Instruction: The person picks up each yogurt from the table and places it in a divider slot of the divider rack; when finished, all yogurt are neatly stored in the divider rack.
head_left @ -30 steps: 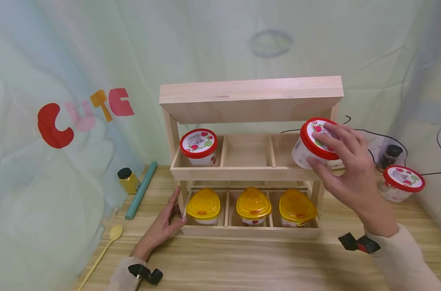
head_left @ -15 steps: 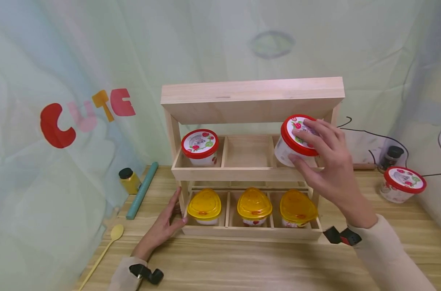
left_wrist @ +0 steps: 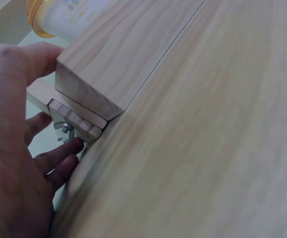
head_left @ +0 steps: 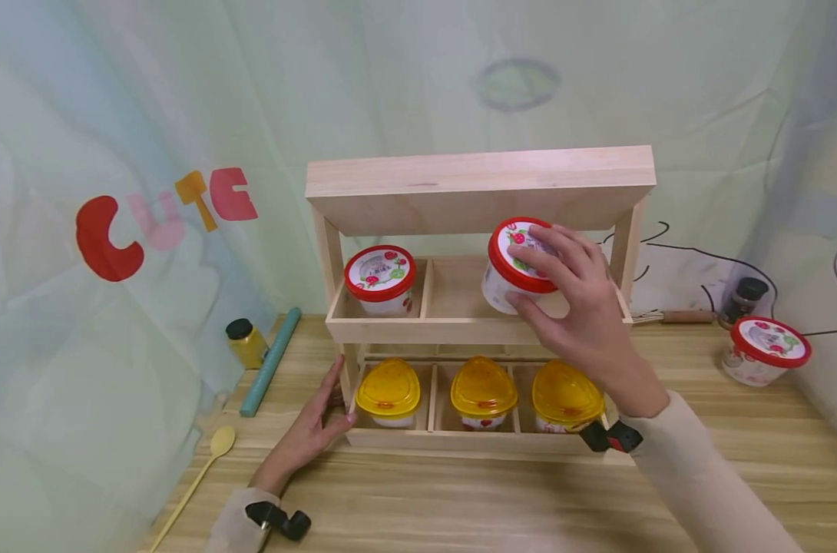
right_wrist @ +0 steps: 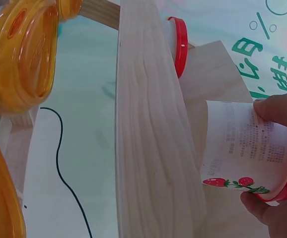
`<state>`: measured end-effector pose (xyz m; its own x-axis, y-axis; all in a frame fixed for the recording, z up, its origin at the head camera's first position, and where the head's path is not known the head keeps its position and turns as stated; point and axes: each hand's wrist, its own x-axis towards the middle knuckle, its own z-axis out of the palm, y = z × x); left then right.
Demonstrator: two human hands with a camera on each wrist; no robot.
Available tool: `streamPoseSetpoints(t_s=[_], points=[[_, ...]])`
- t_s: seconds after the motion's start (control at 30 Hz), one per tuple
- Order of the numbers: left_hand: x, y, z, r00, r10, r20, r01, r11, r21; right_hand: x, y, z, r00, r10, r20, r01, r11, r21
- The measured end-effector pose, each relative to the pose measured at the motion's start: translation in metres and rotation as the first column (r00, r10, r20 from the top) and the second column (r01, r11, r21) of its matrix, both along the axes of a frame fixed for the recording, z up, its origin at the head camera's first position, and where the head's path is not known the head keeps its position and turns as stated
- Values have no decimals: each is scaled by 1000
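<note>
In the head view, my right hand [head_left: 584, 307] holds a white tub [head_left: 518, 265] with a red strawberry-print lid, tilted, over the middle compartment of the upper shelf. In the right wrist view, thumb and fingers grip that tub's printed side [right_wrist: 248, 148] close by the shelf's front board [right_wrist: 151, 129]. At the rack's lower left end is my left hand [head_left: 311, 430], thumb and fingers resting against the wood. The left wrist view shows its thumb at the corner of the lower board [left_wrist: 118, 59] and fingertips by the wing nuts [left_wrist: 65, 130].
Another red-lidded tub [head_left: 380, 280] sits in the upper left compartment. Several yellow-lidded cups [head_left: 483, 388] fill the lower row. Right of the rack stand a red-lidded tub [head_left: 767, 349] and a dark-capped jar [head_left: 742, 298]. A yellow jar [head_left: 246, 344], teal rod [head_left: 269, 362] and yellow spoon [head_left: 221, 442] lie left.
My right hand has carried the red-lidded tub left, from the upper shelf's right end to its middle compartment. The left hand stays at the rack's lower left end.
</note>
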<state>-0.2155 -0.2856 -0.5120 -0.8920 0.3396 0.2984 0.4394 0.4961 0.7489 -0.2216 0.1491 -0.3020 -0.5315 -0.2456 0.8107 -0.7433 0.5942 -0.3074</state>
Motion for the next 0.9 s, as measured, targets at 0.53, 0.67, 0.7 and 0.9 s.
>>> streamPoseSetpoints(t_s=[0.53,0.67,0.7,0.9], points=[[0,0,1,1000,-5,-1,5,1000,-5,-23,-36,-11,997,79,-12,-78,995,57],[1,0,2,1000,-2,-4,2,1000,-16,-28,-40,-14,997,80,-7,-79,994,75],[1,0,2,1000,-2,-5,2,1000,-20,-29,-40,-15,996,84,-1,-84,993,78],[2,0,3,1000,3,-15,-3,999,-39,-31,-44,-17,996,85,39,-89,990,112]])
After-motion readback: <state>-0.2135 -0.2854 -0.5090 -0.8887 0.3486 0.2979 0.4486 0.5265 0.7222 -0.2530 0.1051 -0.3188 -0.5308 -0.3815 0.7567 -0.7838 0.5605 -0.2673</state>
